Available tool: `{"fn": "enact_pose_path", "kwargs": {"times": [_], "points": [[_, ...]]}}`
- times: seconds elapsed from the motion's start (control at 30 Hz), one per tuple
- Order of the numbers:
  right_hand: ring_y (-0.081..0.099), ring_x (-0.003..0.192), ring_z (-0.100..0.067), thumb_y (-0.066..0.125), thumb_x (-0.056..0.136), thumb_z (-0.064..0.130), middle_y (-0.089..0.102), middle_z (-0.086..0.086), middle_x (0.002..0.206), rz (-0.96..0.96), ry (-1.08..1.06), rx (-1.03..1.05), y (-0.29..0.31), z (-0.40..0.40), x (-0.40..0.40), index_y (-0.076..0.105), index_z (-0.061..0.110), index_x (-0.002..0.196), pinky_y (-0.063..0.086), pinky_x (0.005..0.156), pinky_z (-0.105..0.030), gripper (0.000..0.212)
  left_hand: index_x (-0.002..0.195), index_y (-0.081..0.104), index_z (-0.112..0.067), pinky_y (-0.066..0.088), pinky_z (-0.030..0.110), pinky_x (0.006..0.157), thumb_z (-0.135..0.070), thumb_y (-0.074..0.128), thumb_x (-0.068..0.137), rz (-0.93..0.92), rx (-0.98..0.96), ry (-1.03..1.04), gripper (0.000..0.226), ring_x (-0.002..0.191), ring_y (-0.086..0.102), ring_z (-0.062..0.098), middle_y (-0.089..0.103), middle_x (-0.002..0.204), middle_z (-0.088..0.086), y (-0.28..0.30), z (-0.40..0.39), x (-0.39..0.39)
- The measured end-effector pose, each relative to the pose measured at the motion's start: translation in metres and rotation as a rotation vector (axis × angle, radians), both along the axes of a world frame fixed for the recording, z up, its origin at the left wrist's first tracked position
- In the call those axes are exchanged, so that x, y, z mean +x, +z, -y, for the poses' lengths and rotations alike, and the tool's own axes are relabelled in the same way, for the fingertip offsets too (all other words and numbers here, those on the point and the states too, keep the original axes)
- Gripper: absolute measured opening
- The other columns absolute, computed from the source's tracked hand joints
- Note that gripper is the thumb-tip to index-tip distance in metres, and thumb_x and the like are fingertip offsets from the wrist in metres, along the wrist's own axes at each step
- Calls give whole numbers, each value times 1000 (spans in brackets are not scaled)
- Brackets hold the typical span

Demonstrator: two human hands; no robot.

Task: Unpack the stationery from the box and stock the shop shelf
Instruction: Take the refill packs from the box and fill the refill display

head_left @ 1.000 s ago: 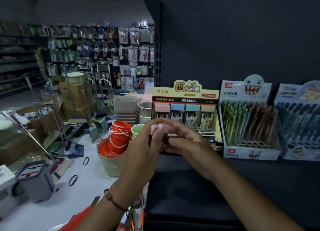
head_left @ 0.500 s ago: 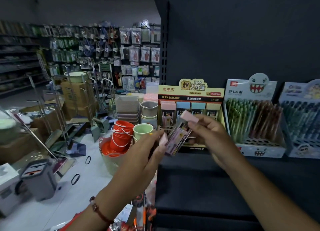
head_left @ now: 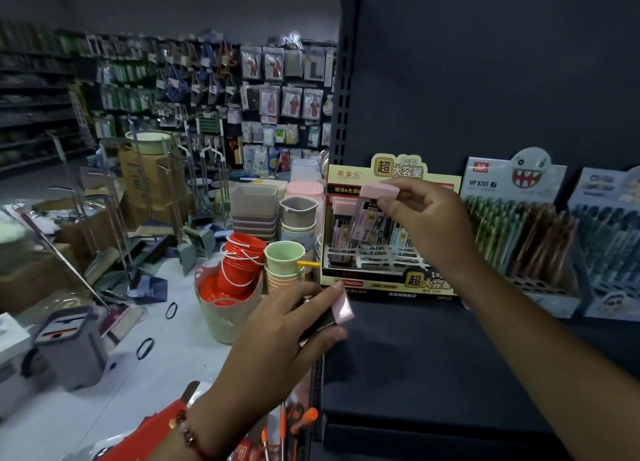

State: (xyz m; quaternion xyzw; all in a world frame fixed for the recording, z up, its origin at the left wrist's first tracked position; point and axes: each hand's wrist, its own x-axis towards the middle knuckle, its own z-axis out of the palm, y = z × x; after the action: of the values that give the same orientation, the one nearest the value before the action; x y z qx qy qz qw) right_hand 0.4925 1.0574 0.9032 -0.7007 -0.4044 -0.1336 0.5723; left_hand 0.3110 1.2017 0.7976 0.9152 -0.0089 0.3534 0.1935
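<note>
A yellow display box (head_left: 391, 284) of pencil-lead cases stands on the dark shop shelf (head_left: 433, 356), with several cases upright in its white rack. My right hand (head_left: 426, 218) pinches a pink-capped lead case (head_left: 375, 204) by its cap, tilted over the rack's left part. My left hand (head_left: 294, 325) grips another pink-capped case (head_left: 341, 306) in front of the shelf's left edge, below the display box.
Two pen display boxes, a green-and-brown one (head_left: 519, 239) and a blue one (head_left: 609, 246), stand to the right on the shelf. Left of the shelf, on the floor, sit a basket of red buckets (head_left: 235, 273), stacked green cups (head_left: 284, 263), a grey mop bucket (head_left: 72, 346) and cartons.
My hands have drawn apart. The right hand carried its case up to the display rack; the left hand dropped down with the other case.
</note>
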Motion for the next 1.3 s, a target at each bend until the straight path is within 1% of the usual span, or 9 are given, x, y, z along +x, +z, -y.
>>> {"fn": "enact_pose_path", "kwargs": {"times": [0.17,0.37,0.57,0.73,0.87,0.97,1.17,1.23,1.3], "points": [[69,91,2,71,89,15,72,16,97,46,45,-106,-1,-15,7,70,24,114,57,83,-23,27,143,46,-35,52,32,85,-65,32,96,-20,-22,12,57,111,52,6,55,126,-14,-4,-1,3],[66,87,6,72,88,17,70,19,91,96,54,-215,-6,-27,12,71,25,113,53,78,-13,26,144,43,-38,50,26,85,-65,31,95,-37,-30,16,57,111,48,2,53,127,-16,-6,-2,5],[67,92,5,73,87,19,73,15,96,75,54,-267,-14,-34,17,70,27,115,57,87,-27,29,144,43,-36,51,27,84,-64,32,96,-51,-11,21,56,110,49,3,54,125,-14,-7,-3,9],[63,100,-5,67,90,23,67,12,111,252,-115,-275,-20,-36,20,66,27,124,54,88,-29,33,143,46,-33,50,26,83,-63,32,97,-37,-10,13,56,108,49,2,55,124,-14,-4,-4,11],[52,99,-10,69,89,24,53,7,106,423,-252,-334,-29,-43,27,67,22,123,50,82,-30,34,143,46,-35,50,26,84,-64,32,97,-40,-7,18,56,110,49,2,55,125,-14,-5,-6,13],[48,105,-14,69,89,21,55,1,110,473,-318,-363,-38,-46,30,66,18,126,46,85,-28,37,143,46,-34,51,28,85,-64,32,96,-40,-13,11,56,110,50,3,55,125,-14,-6,-7,15],[42,122,-18,61,94,26,53,0,129,450,-329,-504,-40,-43,24,48,20,144,42,102,-38,52,143,44,-37,51,28,86,-65,32,96,-45,-14,17,56,111,49,2,53,126,-16,-7,-8,17],[35,131,-14,56,97,28,45,3,141,381,-287,-532,-37,-38,13,34,24,152,32,108,-31,59,144,42,-38,49,23,86,-65,29,97,-40,-29,10,56,111,48,-1,52,126,-18,-5,-7,16],[32,131,-6,54,98,24,40,8,145,282,-200,-482,-33,-27,-6,32,29,152,25,104,-22,59,145,42,-39,44,15,88,-62,28,99,-19,-76,-12,53,112,48,-4,52,126,-21,-3,-7,15]]}}
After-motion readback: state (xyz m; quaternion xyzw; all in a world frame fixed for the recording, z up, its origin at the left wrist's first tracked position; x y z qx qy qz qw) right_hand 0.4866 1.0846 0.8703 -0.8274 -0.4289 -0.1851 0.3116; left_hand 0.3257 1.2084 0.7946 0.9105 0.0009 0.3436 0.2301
